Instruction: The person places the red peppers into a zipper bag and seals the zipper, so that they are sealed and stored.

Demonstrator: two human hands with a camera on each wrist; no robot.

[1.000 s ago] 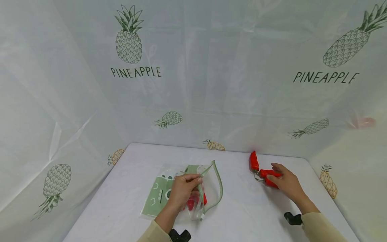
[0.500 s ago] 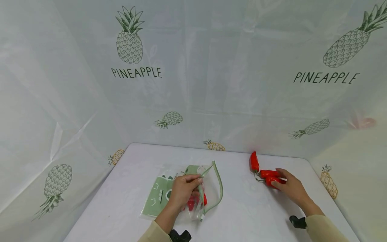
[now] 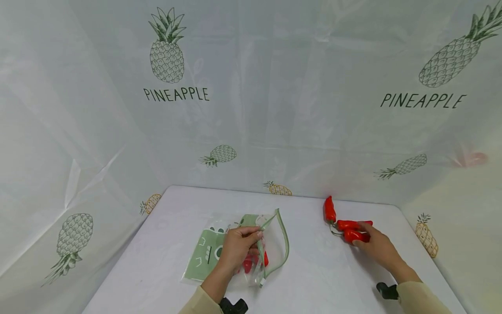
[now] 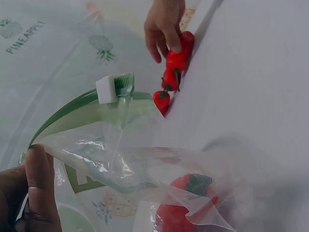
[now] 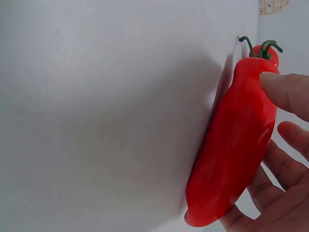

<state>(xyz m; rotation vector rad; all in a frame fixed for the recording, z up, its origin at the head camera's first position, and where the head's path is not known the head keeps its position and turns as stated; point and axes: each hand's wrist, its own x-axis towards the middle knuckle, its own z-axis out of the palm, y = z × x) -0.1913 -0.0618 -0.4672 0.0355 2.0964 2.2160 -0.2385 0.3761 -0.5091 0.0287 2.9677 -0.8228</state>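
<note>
My left hand [image 3: 237, 248] pinches the green zip edge of a clear and green bag [image 3: 200, 261], whose mouth gapes to the right. Red peppers [image 3: 247, 265] show through its plastic. A white slider [image 4: 106, 90] sits on the zip edge in the left wrist view. On the right, my right hand [image 3: 380, 250] grips the nearer red pepper [image 3: 352, 236], thumb on the near side and fingers around the far side. Another red pepper [image 3: 347, 225] lies just behind it, partly covered by the fingers. In the right wrist view the gripped pepper [image 5: 231, 145] has its thumb-side stem end up.
A third red pepper [image 3: 330, 211] lies by the back edge of the white table [image 3: 306, 261], its stem towards the other two. Sheeting printed with pineapples [image 3: 290, 109] hangs behind the table and along both sides.
My right hand has shifted slightly right and towards me, and its fingers have closed more around the nearer pepper. The left hand and the bag have stayed in place.
</note>
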